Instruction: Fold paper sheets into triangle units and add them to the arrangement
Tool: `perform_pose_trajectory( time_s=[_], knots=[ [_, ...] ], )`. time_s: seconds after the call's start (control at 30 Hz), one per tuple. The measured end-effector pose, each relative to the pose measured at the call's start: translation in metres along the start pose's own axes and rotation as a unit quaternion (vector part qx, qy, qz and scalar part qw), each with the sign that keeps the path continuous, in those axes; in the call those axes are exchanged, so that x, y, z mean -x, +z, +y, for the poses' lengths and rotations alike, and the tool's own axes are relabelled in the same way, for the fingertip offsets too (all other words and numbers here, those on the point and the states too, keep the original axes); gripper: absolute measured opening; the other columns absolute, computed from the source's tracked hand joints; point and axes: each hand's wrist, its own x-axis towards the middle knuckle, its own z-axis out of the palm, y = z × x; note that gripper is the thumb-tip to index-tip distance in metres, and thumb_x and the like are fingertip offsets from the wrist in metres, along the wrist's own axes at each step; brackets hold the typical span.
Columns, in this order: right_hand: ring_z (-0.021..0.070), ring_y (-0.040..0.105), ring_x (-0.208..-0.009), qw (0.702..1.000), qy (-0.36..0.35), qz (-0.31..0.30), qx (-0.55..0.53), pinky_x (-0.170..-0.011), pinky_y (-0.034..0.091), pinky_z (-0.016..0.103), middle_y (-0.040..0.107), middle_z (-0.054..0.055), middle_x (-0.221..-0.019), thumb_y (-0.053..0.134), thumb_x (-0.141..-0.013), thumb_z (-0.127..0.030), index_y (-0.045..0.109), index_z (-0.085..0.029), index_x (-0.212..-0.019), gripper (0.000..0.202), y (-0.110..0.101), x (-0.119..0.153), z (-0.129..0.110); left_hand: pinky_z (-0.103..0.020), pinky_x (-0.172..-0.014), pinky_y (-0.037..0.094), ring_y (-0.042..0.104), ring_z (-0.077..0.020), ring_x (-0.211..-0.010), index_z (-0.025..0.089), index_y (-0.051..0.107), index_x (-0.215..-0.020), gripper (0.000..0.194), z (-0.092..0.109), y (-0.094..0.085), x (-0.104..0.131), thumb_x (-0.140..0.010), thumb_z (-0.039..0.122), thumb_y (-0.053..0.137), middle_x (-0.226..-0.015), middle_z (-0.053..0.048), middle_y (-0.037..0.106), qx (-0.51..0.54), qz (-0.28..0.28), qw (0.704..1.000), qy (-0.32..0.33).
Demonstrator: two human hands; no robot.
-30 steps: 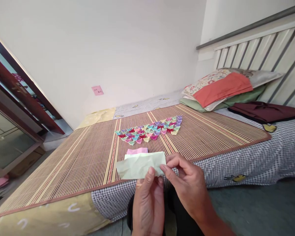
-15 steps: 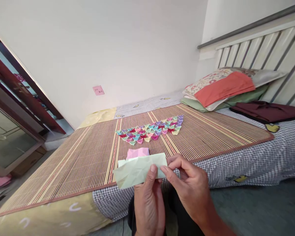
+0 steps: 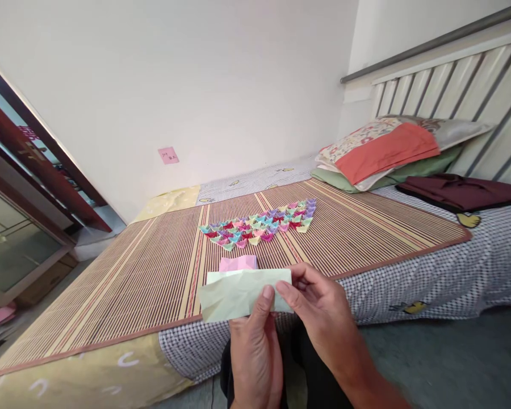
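A pale green sheet of paper [image 3: 238, 295], folded lengthwise and creased, is held up in front of me over the bed's near edge. My left hand [image 3: 258, 346] pinches it from below, with the thumb on its front face and the fingers behind. At the right end of the paper, my right hand [image 3: 319, 307] grips it between thumb and fingers; the fingertips behind it are hidden. Just beyond lies a pink stack of paper [image 3: 237, 262], partly covered by the green sheet. Farther back, rows of small folded paper boats [image 3: 259, 224] in many colours stand on the mat.
A striped mat [image 3: 162, 272] covers the bed, over a checked sheet [image 3: 430, 284]. Pillows [image 3: 383, 153] and a folded dark red cloth [image 3: 460, 192] lie at the right by the headboard [image 3: 447, 96]. A pink note [image 3: 168, 155] is on the wall. A doorway opens at far left.
My right thumb has shifted slightly up and left on the green paper, and the right fingers have moved farther behind its end. The paper looks a little flatter. The view has shifted slightly.
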Motion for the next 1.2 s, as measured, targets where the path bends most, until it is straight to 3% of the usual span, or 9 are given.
perform_pose_trajectory(
  time_s=[0.1, 0.43, 0.57, 0.7, 0.77, 0.83, 0.97, 1.1, 1.2],
  knots=[
    [0.0141, 0.055, -0.060, 0.999, -0.020, 0.010, 0.034, -0.053, 0.046, 0.023, 0.059, -0.001, -0.066, 0.067, -0.094, -0.039, 0.063, -0.020, -0.076, 0.026, 0.003, -0.001, 0.001, -0.035, -0.091, 0.059, 0.072, -0.0197, -0.092, 0.018, 0.079, -0.098, 0.034, -0.002, 0.000, 0.000, -0.068, 0.020, 0.093, -0.095, -0.005, 0.078, -0.005, 0.000, 1.000, -0.003],
    [0.0131, 0.054, -0.055, 0.975, -0.140, 0.069, 0.158, -0.052, 0.042, 0.023, 0.060, -0.003, -0.064, 0.064, -0.096, -0.031, 0.063, -0.022, -0.079, 0.020, 0.001, 0.000, 0.009, -0.029, -0.081, 0.060, 0.074, -0.0195, -0.093, 0.019, 0.079, -0.100, 0.030, 0.016, -0.020, -0.005, -0.073, 0.022, 0.091, -0.102, -0.007, 0.079, 0.031, 0.032, 0.999, -0.017],
    [0.0135, 0.053, -0.054, 0.977, -0.127, 0.074, 0.153, -0.050, 0.042, 0.023, 0.059, -0.003, -0.063, 0.065, -0.095, -0.032, 0.065, -0.021, -0.078, 0.021, -0.003, -0.004, 0.010, -0.028, -0.075, 0.058, 0.072, -0.0179, -0.087, 0.018, 0.079, -0.091, 0.019, 0.030, -0.041, -0.014, -0.077, 0.025, 0.089, -0.097, -0.006, 0.078, 0.032, 0.051, 0.998, -0.021],
    [0.0154, 0.058, -0.058, 0.988, -0.088, 0.076, 0.106, -0.051, 0.046, 0.023, 0.063, -0.001, -0.066, 0.067, -0.094, -0.036, 0.066, -0.021, -0.080, 0.021, -0.004, -0.008, 0.012, -0.026, -0.070, 0.056, 0.070, -0.0185, -0.092, 0.019, 0.079, -0.100, 0.034, 0.027, -0.052, -0.014, -0.075, 0.038, 0.090, -0.109, -0.007, 0.077, 0.008, 0.019, 1.000, -0.012],
    [0.0149, 0.057, -0.056, 0.993, -0.067, 0.062, 0.073, -0.049, 0.045, 0.023, 0.061, -0.002, -0.064, 0.067, -0.094, -0.039, 0.065, -0.021, -0.079, 0.023, -0.001, -0.008, 0.014, -0.024, -0.061, 0.052, 0.068, -0.0187, -0.082, 0.016, 0.078, -0.098, 0.046, 0.017, -0.051, -0.009, -0.067, 0.048, 0.093, -0.101, -0.010, 0.076, -0.028, -0.044, 0.998, -0.031],
    [0.0138, 0.055, -0.049, 0.998, -0.037, 0.022, 0.036, -0.044, 0.044, 0.023, 0.058, -0.003, -0.061, 0.067, -0.094, -0.042, 0.062, -0.022, -0.078, 0.026, 0.002, -0.006, 0.015, -0.023, -0.055, 0.047, 0.062, -0.0155, -0.067, 0.014, 0.076, -0.088, 0.043, 0.004, -0.047, -0.003, -0.067, 0.047, 0.093, -0.078, -0.006, 0.071, -0.055, -0.101, 0.992, -0.047],
    [0.0130, 0.055, -0.050, 0.999, -0.002, -0.041, 0.015, -0.046, 0.045, 0.023, 0.056, -0.003, -0.063, 0.068, -0.094, -0.043, 0.060, -0.022, -0.077, 0.029, 0.004, -0.003, 0.016, -0.022, -0.060, 0.049, 0.061, -0.0132, -0.066, 0.018, 0.074, -0.091, 0.027, -0.008, -0.034, 0.000, -0.073, 0.029, 0.091, -0.075, -0.001, 0.069, -0.056, -0.045, 0.997, 0.010],
    [0.0121, 0.053, -0.055, 0.998, -0.014, -0.040, 0.039, -0.049, 0.044, 0.022, 0.055, -0.003, -0.066, 0.067, -0.095, -0.040, 0.061, -0.020, -0.076, 0.028, 0.003, -0.003, 0.014, -0.024, -0.066, 0.052, 0.068, -0.0173, -0.082, 0.020, 0.073, -0.115, 0.048, -0.005, -0.027, -0.002, -0.071, 0.025, 0.091, -0.096, -0.005, 0.075, -0.046, -0.015, 0.999, 0.022],
    [0.0136, 0.056, -0.059, 0.997, -0.022, -0.049, 0.052, -0.054, 0.047, 0.023, 0.058, -0.002, -0.068, 0.066, -0.095, -0.039, 0.062, -0.020, -0.077, 0.026, 0.004, -0.004, 0.012, -0.023, -0.064, 0.052, 0.068, -0.0168, -0.080, 0.019, 0.072, -0.118, 0.050, -0.003, -0.025, 0.000, -0.072, 0.027, 0.091, -0.097, -0.005, 0.075, -0.055, -0.009, 0.998, 0.011]
  ],
)
